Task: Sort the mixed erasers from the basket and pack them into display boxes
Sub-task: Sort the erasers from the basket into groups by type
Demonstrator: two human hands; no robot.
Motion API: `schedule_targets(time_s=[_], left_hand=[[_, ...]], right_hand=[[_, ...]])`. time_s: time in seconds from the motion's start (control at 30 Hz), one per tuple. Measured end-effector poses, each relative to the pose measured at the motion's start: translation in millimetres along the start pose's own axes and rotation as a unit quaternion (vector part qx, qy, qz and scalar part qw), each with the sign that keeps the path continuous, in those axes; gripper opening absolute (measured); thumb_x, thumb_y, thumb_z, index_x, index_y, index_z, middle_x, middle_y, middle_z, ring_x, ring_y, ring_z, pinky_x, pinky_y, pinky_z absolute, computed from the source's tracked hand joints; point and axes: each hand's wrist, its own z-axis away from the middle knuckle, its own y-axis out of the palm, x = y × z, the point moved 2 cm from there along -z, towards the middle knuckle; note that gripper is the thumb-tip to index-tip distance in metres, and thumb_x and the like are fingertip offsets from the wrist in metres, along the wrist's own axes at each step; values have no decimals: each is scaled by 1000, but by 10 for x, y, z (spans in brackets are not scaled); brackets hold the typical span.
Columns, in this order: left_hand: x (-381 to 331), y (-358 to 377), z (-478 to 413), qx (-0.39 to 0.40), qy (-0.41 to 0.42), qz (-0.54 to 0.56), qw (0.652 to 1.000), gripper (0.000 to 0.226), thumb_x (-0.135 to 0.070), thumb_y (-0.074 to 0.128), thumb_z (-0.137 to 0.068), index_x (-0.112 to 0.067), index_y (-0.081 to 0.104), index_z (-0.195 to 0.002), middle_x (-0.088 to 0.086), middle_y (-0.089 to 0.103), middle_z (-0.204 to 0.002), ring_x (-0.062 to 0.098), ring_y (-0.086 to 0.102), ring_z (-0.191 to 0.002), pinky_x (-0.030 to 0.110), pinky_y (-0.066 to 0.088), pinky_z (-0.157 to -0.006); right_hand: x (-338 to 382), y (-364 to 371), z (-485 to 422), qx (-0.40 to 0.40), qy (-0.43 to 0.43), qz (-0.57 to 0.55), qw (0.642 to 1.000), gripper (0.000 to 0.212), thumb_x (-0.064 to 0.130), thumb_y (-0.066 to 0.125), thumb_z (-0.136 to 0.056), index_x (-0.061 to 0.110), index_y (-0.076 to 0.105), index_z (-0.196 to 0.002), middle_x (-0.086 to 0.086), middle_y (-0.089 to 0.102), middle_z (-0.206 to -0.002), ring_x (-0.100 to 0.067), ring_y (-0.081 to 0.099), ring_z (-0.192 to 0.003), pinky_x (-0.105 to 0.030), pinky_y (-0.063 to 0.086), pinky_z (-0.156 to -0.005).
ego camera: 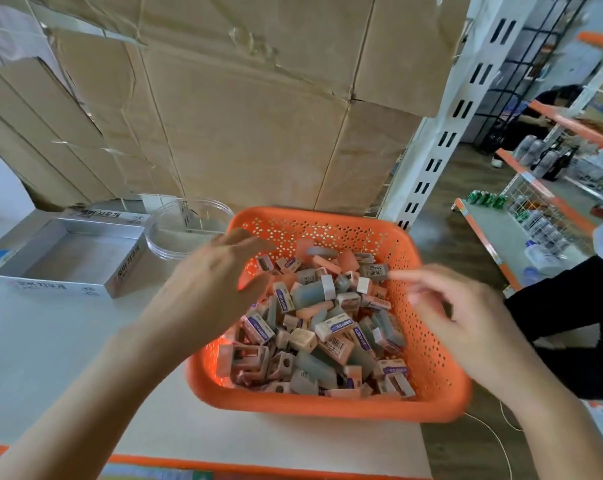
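Observation:
An orange perforated basket [442,368] sits on the white table, heaped with mixed erasers [327,327]: white ones in purple sleeves, grey-green ones, peach ones. My left hand [210,285] hovers over the basket's left rim with spread, relaxed fingers and holds nothing. Over the right rim, my right hand [462,306] is blurred by motion, its fingers loose and one pointing left toward the pile; nothing shows in it. A silver display box [120,271] with Korean print stands empty at the left, open side up.
A clear round plastic lid or dish [170,244] lies between the silver box and the basket. Stacked cardboard cartons [244,109] rise right behind. A white shelf post [438,140] and orange shelving [507,251] stand at the right. The table's front edge [258,467] has an orange strip.

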Motion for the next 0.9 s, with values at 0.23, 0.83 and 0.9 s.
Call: schedule_targets(time_s=[0.23, 0.83, 0.9], left_hand=[[-209, 377, -179, 277, 119, 59, 952, 49, -29, 64, -84, -31, 48, -130, -11, 52, -124, 2, 49, -105, 24, 41, -94], [-322, 592, -492, 364, 199, -10, 910, 56, -9, 59, -83, -26, 45, -135, -4, 47, -124, 10, 44, -110, 14, 27, -78], [-333, 617, -515, 365, 207, -13, 908, 54, -10, 61, -82, -25, 48, -132, -2, 47, -118, 10, 44, -102, 15, 27, -72]], right_hand=[[96, 438, -244, 265, -49, 81, 960, 35, 28, 55, -92, 35, 54, -126, 15, 52, -117, -2, 49, -110, -22, 40, -94], [2, 370, -212, 276, 20, 138, 951, 29, 27, 73, -76, 28, 47, -90, 14, 50, -92, -5, 48, -80, -19, 38, -64], [4, 381, -212, 272, 35, 129, 953, 36, 24, 73, -76, 30, 44, -96, 14, 50, -91, -5, 49, -81, -20, 38, -64]])
